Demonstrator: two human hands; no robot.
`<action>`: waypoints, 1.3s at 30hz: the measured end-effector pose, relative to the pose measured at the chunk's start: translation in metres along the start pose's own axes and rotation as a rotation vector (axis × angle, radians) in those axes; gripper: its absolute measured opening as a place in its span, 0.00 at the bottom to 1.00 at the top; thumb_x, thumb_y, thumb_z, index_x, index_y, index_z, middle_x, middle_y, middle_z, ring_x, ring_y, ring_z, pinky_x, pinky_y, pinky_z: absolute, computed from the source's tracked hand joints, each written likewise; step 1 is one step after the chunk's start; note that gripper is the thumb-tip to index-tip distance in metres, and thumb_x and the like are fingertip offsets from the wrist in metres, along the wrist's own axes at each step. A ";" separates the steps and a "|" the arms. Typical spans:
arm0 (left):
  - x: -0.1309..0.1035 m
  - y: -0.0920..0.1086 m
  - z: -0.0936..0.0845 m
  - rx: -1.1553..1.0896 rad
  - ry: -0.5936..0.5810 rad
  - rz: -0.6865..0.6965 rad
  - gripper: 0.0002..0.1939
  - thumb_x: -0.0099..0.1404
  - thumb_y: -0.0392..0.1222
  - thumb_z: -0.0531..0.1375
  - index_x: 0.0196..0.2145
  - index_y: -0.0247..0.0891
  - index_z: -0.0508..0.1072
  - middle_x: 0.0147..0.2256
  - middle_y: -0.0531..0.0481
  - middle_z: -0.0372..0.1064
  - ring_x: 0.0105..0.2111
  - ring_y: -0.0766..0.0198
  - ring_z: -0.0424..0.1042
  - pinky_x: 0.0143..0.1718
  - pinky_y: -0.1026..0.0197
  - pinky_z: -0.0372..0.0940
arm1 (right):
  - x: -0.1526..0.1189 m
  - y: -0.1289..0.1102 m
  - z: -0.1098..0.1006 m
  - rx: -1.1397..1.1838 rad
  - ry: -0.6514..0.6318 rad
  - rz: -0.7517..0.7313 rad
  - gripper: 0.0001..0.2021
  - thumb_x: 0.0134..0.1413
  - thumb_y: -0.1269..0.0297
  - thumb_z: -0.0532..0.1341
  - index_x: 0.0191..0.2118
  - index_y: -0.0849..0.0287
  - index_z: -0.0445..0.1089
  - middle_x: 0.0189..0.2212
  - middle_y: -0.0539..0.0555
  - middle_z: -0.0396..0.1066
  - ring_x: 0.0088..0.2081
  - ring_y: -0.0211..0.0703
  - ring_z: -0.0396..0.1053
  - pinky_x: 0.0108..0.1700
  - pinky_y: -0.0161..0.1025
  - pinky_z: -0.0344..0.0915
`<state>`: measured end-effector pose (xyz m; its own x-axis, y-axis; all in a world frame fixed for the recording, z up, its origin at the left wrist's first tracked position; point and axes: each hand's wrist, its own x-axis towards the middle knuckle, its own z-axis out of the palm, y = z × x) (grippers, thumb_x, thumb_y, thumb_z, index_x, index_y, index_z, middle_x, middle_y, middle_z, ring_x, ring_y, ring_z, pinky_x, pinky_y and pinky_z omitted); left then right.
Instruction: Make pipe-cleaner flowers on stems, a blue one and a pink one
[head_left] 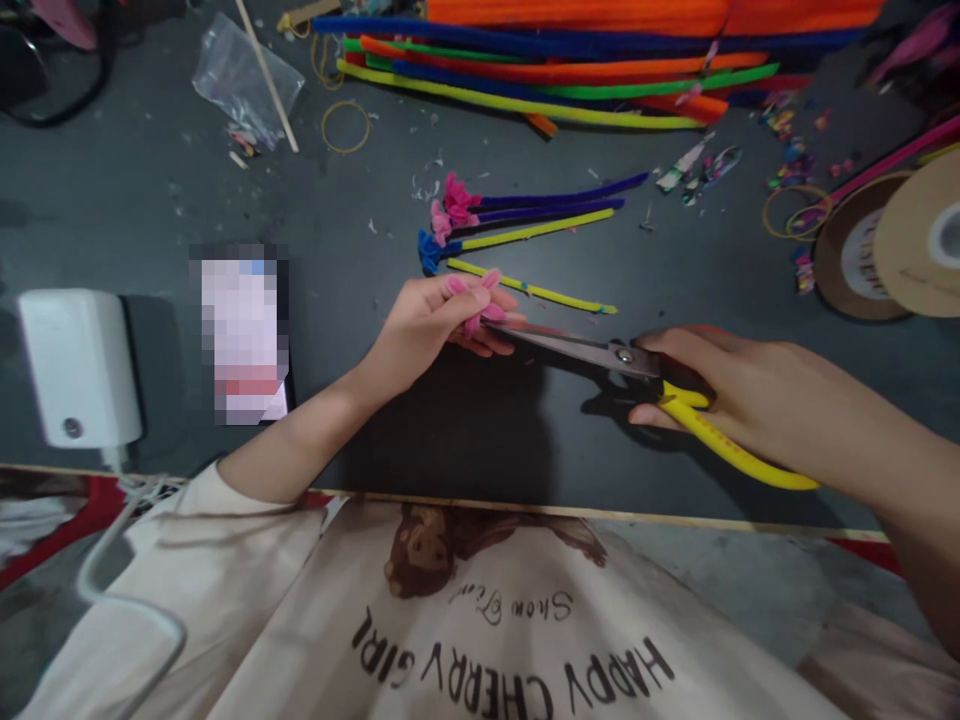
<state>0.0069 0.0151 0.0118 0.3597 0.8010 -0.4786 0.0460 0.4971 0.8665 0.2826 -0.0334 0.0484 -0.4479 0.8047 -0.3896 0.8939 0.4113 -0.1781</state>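
Observation:
My left hand pinches a small pink pipe-cleaner flower between thumb and fingers, above the dark table. My right hand is closed round the yellow handles of a pair of scissors. The blade tips reach the underside of the flower, close to my left fingers; whether they touch it I cannot tell. Just beyond my left hand lie a yellow-green stem, a blue flower on a yellow stem, and two pink flowers with purple stems.
Bundled pipe cleaners lie along the back. At the left are a phone with a blurred screen and a white power bank with a cable. Ribbon spools stand right. A plastic bag, a thin stick and scraps lie behind.

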 end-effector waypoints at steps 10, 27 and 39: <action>0.000 0.002 0.001 0.012 -0.003 -0.009 0.18 0.65 0.52 0.58 0.38 0.33 0.75 0.33 0.49 0.79 0.26 0.68 0.79 0.29 0.69 0.71 | 0.004 -0.001 0.000 0.071 0.012 -0.018 0.41 0.54 0.29 0.35 0.43 0.58 0.70 0.25 0.57 0.73 0.20 0.50 0.71 0.22 0.42 0.62; 0.000 0.001 -0.005 -0.084 0.095 0.080 0.30 0.69 0.58 0.39 0.48 0.36 0.71 0.39 0.45 0.78 0.31 0.64 0.79 0.35 0.63 0.72 | -0.014 0.007 0.023 -0.030 0.212 0.018 0.35 0.60 0.35 0.40 0.46 0.61 0.69 0.32 0.61 0.76 0.29 0.51 0.76 0.25 0.41 0.66; -0.002 -0.004 0.000 -0.151 0.038 0.100 0.21 0.67 0.50 0.50 0.49 0.36 0.73 0.28 0.53 0.78 0.24 0.66 0.78 0.26 0.67 0.71 | -0.002 0.036 0.018 0.114 0.189 0.115 0.25 0.60 0.45 0.50 0.48 0.63 0.68 0.38 0.64 0.75 0.39 0.50 0.74 0.38 0.41 0.68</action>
<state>0.0060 0.0112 0.0094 0.3196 0.8597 -0.3984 -0.1297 0.4562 0.8804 0.3160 -0.0282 0.0267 -0.3286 0.9135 -0.2396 0.9305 0.2698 -0.2478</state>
